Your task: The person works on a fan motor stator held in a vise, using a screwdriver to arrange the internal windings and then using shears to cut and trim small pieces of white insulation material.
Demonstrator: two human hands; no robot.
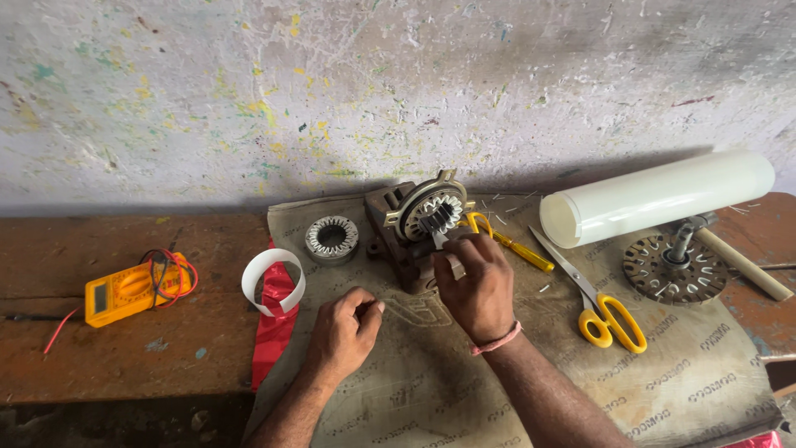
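Observation:
A dark motor housing with a slotted stator ring (424, 217) stands tilted at the back of a sack cloth (663, 373). My right hand (474, 286) is at its front, fingers pinching a small white strip of paper (448, 253) against the stator slots. My left hand (347, 329) rests on the cloth just left of it, fingers curled loosely with nothing seen in them. A second, loose stator ring (332, 238) lies flat to the left of the housing.
A curled white paper strip (269, 280) lies on red fabric (274, 332). A yellow multimeter (133, 290) sits far left on the wooden bench. Yellow-handled scissors (601, 307), a yellow screwdriver (514, 246), a white paper roll (655, 197), a round rotor disc (673, 267) lie right.

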